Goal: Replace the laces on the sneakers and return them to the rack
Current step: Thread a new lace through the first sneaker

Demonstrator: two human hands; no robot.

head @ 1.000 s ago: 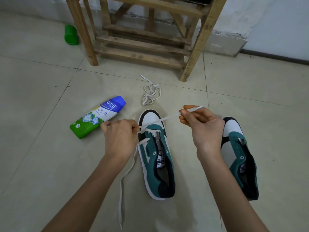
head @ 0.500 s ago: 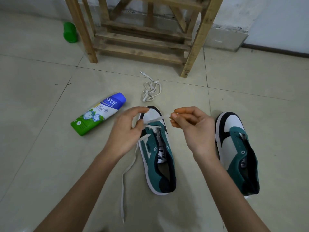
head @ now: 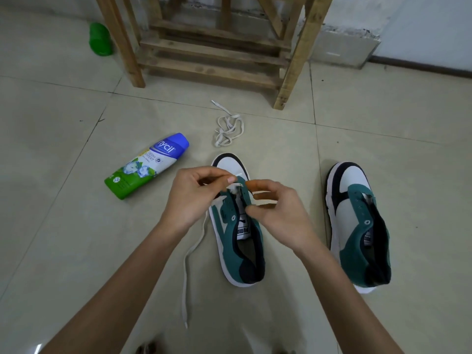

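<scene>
teal sneaker (head: 231, 247), white lace (head: 184, 284) trailing left; second sneaker (head: 357, 221) unlaced beside

I take the middle sneaker (head: 240, 251) as my mark. The second sneaker (head: 357, 226) sits to its right, apart. The bottle (head: 146, 166) lies left of its toe. The loose lace (head: 228, 129) lies just beyond the toe, the rack (head: 212, 54) farther behind, and the cup (head: 100, 39) behind and far left. The threaded lace (head: 183, 297) trails from its left side toward me.
</scene>
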